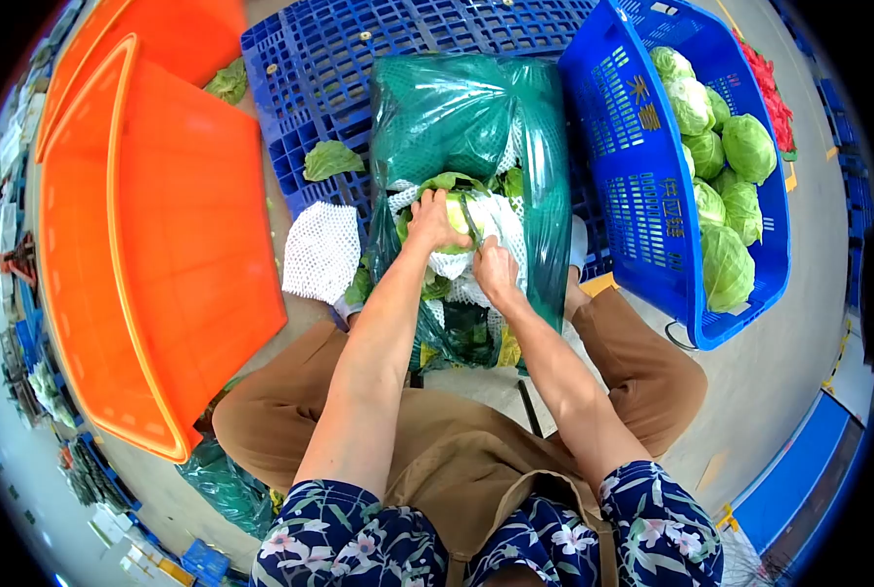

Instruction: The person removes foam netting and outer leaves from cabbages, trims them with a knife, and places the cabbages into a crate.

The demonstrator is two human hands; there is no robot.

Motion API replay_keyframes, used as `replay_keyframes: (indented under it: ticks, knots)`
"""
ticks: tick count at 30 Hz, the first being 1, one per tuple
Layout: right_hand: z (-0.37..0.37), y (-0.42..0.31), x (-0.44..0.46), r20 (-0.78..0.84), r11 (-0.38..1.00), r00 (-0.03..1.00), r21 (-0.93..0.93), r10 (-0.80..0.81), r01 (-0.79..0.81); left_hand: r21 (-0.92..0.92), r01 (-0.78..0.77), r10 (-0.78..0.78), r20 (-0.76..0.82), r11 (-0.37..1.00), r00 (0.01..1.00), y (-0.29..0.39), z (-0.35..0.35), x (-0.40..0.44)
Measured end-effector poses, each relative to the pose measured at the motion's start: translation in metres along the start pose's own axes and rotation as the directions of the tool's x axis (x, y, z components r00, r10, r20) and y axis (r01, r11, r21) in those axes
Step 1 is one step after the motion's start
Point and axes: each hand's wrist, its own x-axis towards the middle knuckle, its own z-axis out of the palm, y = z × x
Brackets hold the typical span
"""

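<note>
Nearest, at 6 o'clock, a brown apron (pixel 457 421) over the lap, between two bent knees; at 8 o'clock, crumpled green plastic (pixel 227 489) on the floor. Straight ahead, toward 12 o'clock, both hands close together above an opened green bag (pixel 547 205). Left hand (pixel 434 223) half closed, with fingers curved over the left side of a pale green cabbage (pixel 456 209), holding this firmly in the bag's opening. Right hand (pixel 496 269) closed around what seems to be the handle of a knife (pixel 472 223), mostly hidden in the fist, with blade pointing away and close against the cabbage. By judgement, now in a trimming step, at the outer leaves or at the stem; which of both, impossible to tell. For the next move, necessary: a steady hold from the left, a short, controlled stroke from the right, and fingertips well out of the blade's path. Around the cabbage, white foam netting (pixel 506 217); at 10 o'clock, to the left of the bag, a separate foam net (pixel 322 249). At 9 to 10 o'clock, large orange bins (pixel 197 215). At 2 o'clock, a blue crate (pixel 621 166) with whole cabbages (pixel 727 269) inside. Beyond the bag, a blue pallet (pixel 310 88), with a loose leaf (pixel 332 160) at 11 o'clock. Past the crate, something red (pixel 774 108), not clear enough to name.
</note>
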Motion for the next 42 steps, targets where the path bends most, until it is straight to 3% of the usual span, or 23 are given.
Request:
replay_keyframes:
  ticks: [9, 14, 18, 19, 21, 22, 24, 27, 28, 31, 33, 35, 36, 37, 39, 40, 41, 42]
  knots:
    - [-0.013, 0.008, 0.040, 0.016, 0.996, 0.999, -0.089, 0.032, -0.031, -0.026, 0.025, -0.026, -0.035, 0.999, 0.999, 0.018, 0.009, 0.010]
    - [-0.032, -0.007, 0.023, 0.103, 0.993, 0.992, -0.102, 0.067, -0.057, -0.030, 0.015, -0.017, -0.081, 0.999, 0.997, 0.017, 0.005, 0.008]
    - [-0.025, 0.025, 0.035, 0.119, 0.987, 0.991, -0.153, 0.061, -0.042, -0.033, 0.041, -0.041, 0.005, 0.999, 0.999, 0.027, 0.004, 0.006]
    - [-0.014, 0.044, 0.046, 0.230, 0.984, 0.962, -0.135, 0.145, -0.116, -0.048, 0.000, -0.001, -0.026, 0.999, 1.000, 0.022, 0.012, 0.000]
    - [0.004, 0.045, 0.039, 0.095, 0.996, 0.994, -0.079, 0.060, -0.052, -0.059, -0.081, 0.073, -0.121, 0.995, 0.990, 0.003, 0.014, -0.003]
    - [0.012, 0.041, 0.036, 0.077, 0.994, 0.992, -0.050, 0.103, -0.100, -0.028, -0.090, 0.084, -0.177, 0.996, 0.981, -0.002, 0.015, -0.002]
    - [0.014, 0.042, 0.027, 0.040, 0.979, 0.978, -0.011, 0.203, -0.202, -0.050, -0.015, 0.011, -0.078, 0.999, 0.997, 0.000, 0.014, 0.006]
    - [-0.022, 0.023, 0.024, 0.051, 0.987, 0.989, 0.070, 0.140, -0.143, -0.090, -0.032, 0.023, -0.095, 0.995, 0.995, 0.004, 0.013, 0.001]
    - [-0.025, 0.019, 0.022, -0.027, 0.988, 0.995, 0.123, 0.097, -0.093, -0.101, -0.055, 0.043, -0.116, 0.993, 0.992, 0.003, 0.012, -0.004]
    - [-0.041, 0.004, 0.025, -0.107, 0.828, 0.975, 0.551, 0.194, -0.104, -0.077, -0.169, 0.147, -0.234, 0.983, 0.961, -0.005, 0.033, -0.045]
    - [-0.025, 0.015, 0.031, -0.063, 0.771, 0.987, 0.633, 0.147, -0.074, 0.034, -0.234, 0.229, -0.389, 0.972, 0.893, -0.009, 0.069, -0.092]
    - [-0.020, 0.020, 0.023, 0.019, 0.784, 0.998, 0.618, 0.063, -0.061, -0.076, -0.355, 0.310, -0.343, 0.932, 0.887, -0.009, 0.084, -0.136]
    - [-0.018, 0.026, 0.015, 0.123, 0.782, 0.988, 0.606, 0.089, -0.146, -0.203, -0.405, 0.304, -0.395, 0.891, 0.867, -0.018, 0.106, -0.146]
    - [-0.007, 0.039, 0.010, 0.122, 0.797, 0.986, 0.583, 0.110, -0.161, -0.312, -0.296, 0.159, -0.397, 0.903, 0.904, -0.023, 0.120, -0.152]
    - [0.012, 0.061, -0.007, 0.125, 0.825, 0.979, 0.528, 0.159, -0.202, -0.680, -0.284, -0.174, -0.522, 0.676, 0.835, -0.037, 0.141, -0.141]
    - [0.012, 0.064, -0.015, 0.194, 0.777, 0.955, 0.556, 0.225, -0.296, -0.772, -0.138, -0.306, -0.400, 0.620, 0.864, -0.035, 0.136, -0.138]
    - [0.011, 0.067, -0.022, 0.206, 0.731, 0.951, 0.608, 0.232, -0.310, -0.674, -0.101, -0.221, -0.375, 0.732, 0.900, -0.057, 0.155, -0.125]
    - [0.010, 0.069, -0.027, 0.220, 0.683, 0.947, 0.656, 0.236, -0.322, -0.709, -0.049, -0.230, -0.292, 0.703, 0.928, -0.053, 0.143, -0.126]
